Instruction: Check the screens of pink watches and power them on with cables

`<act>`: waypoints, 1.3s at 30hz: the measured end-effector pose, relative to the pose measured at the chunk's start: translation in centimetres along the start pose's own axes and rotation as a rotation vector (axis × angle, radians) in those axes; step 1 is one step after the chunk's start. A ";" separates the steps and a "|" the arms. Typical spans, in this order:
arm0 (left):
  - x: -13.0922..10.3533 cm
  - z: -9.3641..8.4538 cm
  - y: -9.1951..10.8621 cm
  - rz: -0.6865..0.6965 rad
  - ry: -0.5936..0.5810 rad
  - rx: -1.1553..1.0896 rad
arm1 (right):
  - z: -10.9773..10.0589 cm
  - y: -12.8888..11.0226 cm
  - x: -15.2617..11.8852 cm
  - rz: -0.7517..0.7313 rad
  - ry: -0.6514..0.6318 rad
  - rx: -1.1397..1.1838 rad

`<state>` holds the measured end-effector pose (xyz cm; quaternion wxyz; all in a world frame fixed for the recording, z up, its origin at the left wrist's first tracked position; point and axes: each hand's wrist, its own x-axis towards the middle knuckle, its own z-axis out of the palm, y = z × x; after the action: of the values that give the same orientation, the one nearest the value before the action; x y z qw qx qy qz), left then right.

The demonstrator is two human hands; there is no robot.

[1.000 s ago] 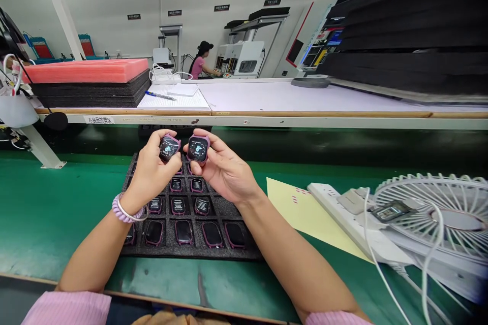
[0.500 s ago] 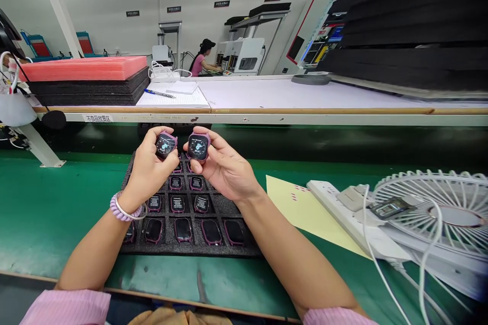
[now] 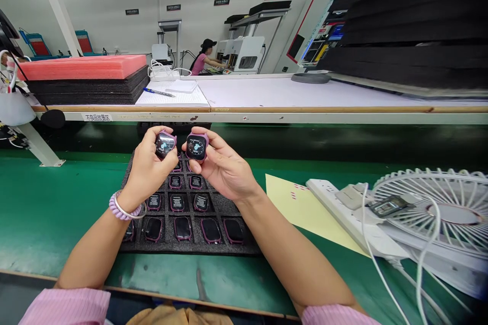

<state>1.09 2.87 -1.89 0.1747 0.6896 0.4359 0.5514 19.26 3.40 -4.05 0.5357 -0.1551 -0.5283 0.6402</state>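
Purple watches facing camera — left's long axis tilted, right's straighter — in pinched fingers

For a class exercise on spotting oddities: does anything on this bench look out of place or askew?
Nothing looks spilled or clearly damaged. The yellow sheet lies askew beside the power strip, and a white cable curls in front of the fan, which looks untidy next to the orderly smartwatches in the foam tray.

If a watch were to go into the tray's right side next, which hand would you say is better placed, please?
Probably the right hand: it holds one watch and is nearer the right side of the tray. The left hand holds the other watch farther left and might need to cross.
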 end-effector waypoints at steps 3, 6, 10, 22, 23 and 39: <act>0.1 0.1 -0.1 -0.012 0.005 -0.017 | 0.0 0.0 0.0 -0.006 0.010 -0.029; 0.1 0.1 -0.3 -0.009 0.006 -0.048 | 0.1 -0.1 0.0 -0.017 0.018 -0.051; 0.1 0.1 -0.2 0.005 0.003 -0.032 | 0.1 -0.1 -0.1 -0.021 0.015 -0.048; 0.1 0.2 -0.1 0.007 -0.003 -0.030 | 0.2 -0.2 -0.1 -0.013 -0.010 0.015; 0.1 0.2 -0.1 0.010 -0.002 -0.020 | 0.2 -0.2 -0.1 -0.016 -0.016 0.022; 0.0 0.4 -0.5 0.029 0.015 -0.034 | -0.4 0.4 0.2 -0.059 -0.095 0.056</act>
<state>1.27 3.23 -2.36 0.1750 0.6885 0.4177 0.5665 19.27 3.76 -4.48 0.5329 -0.0939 -0.5394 0.6452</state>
